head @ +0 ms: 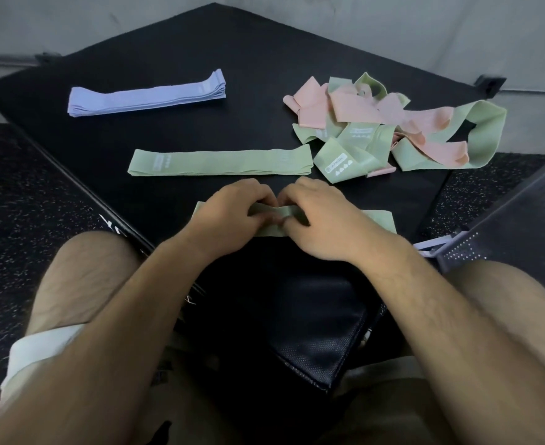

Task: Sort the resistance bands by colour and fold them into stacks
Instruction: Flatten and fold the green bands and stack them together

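Observation:
A green band (378,220) lies flat at the near edge of the black mat (248,75). My left hand (229,213) and my right hand (322,216) meet over its middle, and both pinch a raised fold of it between thumb and fingers. Behind them lies a flat stack of green bands (219,162). At the far left sits a neat stack of purple bands (145,97). On the right is a tangled heap of pink and green bands (383,123).
The mat sits on a speckled dark floor (23,203). A perforated grey panel (515,226) slants in at the right. My bare knees flank a black padded seat (312,332) below the hands. Grey walls close off the back.

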